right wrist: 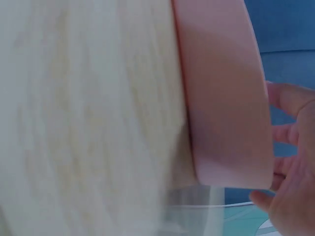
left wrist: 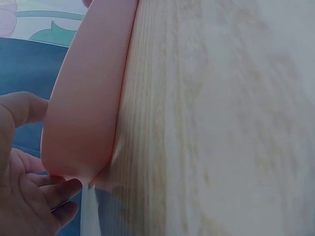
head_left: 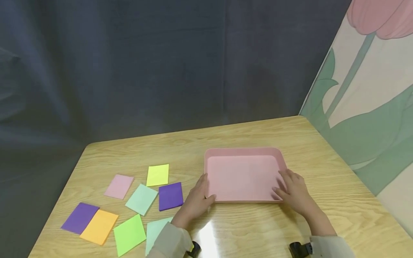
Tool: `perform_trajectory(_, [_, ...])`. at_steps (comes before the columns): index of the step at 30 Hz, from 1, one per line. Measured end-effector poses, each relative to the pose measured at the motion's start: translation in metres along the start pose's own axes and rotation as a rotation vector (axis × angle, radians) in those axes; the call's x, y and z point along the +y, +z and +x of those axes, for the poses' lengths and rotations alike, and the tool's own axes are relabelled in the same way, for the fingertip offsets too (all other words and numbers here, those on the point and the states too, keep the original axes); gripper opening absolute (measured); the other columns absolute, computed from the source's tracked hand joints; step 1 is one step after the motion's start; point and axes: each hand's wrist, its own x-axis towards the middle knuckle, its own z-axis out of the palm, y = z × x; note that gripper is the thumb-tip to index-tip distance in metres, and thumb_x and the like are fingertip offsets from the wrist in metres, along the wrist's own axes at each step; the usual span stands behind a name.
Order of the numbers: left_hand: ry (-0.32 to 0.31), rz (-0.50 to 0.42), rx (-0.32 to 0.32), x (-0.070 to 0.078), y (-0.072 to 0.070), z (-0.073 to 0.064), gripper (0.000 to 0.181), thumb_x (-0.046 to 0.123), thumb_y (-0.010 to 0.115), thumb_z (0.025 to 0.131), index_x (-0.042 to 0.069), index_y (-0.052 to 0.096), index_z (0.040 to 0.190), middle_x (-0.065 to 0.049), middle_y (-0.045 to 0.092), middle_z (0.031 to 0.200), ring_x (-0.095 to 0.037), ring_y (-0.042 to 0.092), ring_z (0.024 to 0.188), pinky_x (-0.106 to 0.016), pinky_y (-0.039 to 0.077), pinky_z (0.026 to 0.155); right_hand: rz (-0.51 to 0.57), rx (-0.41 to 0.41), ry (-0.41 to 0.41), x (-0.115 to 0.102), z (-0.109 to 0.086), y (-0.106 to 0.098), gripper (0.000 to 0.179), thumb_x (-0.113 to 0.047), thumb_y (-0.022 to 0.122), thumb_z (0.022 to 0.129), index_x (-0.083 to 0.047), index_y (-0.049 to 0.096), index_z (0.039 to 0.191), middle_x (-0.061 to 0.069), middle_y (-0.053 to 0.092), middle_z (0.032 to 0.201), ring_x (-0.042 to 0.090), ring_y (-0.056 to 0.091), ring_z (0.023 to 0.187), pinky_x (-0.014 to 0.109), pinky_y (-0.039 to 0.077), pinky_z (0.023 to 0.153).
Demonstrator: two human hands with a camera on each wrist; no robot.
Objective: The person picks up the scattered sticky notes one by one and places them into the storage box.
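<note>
A shallow pink rectangular tray (head_left: pixel 243 177) lies on the wooden table, with nothing in it. At its near left corner my left hand (head_left: pixel 196 200) holds the rim, thumb on the near edge and fingers along the left side. My right hand (head_left: pixel 297 191) holds the near right corner, its thumb and fingers reaching over the rim. The left wrist view shows the tray's outer wall (left wrist: pixel 91 88) with the left fingers bent round its corner. In the right wrist view the right hand (right wrist: pixel 295 157) touches the opposite end of the wall.
Left of the tray lie several square paper notes: pink (head_left: pixel 119 186), yellow (head_left: pixel 157 175), mint (head_left: pixel 142 199), purple (head_left: pixel 170 196), orange (head_left: pixel 99 227) and lime (head_left: pixel 129 234) among them. My left sleeve (head_left: pixel 171 242) partly covers another mint note. A dark curtain (head_left: pixel 193 71) hangs behind the table.
</note>
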Motion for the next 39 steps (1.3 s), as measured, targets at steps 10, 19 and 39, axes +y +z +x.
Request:
perform_trajectory(10, [-0.054,-0.067,-0.011,-0.007,0.001,-0.002,0.078,0.021,0.053,0.081,-0.002,0.004,0.137,-0.014,0.011,0.141,-0.023,0.016,0.126,-0.037,0.017,0.099,0.131,-0.052,0.058,0.009,-0.001,0.015,0.089,-0.016,0.058,0.081,0.011,-0.011,0.131,0.035,-0.008,0.133,0.045,-0.005,0.122,0.055,0.005,0.095])
perform_trajectory(19, [-0.074,-0.132,-0.046,-0.011,0.002,-0.011,0.076,0.020,0.052,0.085,0.005,-0.001,0.138,-0.009,0.009,0.142,-0.022,0.015,0.126,-0.039,0.016,0.099,0.062,0.039,0.085,0.002,-0.002,0.025,0.078,-0.001,0.057,0.074,0.023,0.001,0.124,0.044,0.013,0.123,0.053,0.016,0.114,0.056,0.015,0.092])
perform_trajectory(39, [-0.084,-0.109,-0.072,-0.014,0.000,-0.036,0.079,0.029,0.050,0.085,0.004,-0.004,0.137,-0.011,0.010,0.141,-0.023,0.019,0.125,-0.039,0.019,0.098,-0.063,0.004,0.156,-0.011,-0.021,0.031,0.079,-0.009,0.054,0.078,0.025,-0.001,0.123,0.049,0.025,0.107,0.060,0.025,0.098,0.062,0.024,0.080])
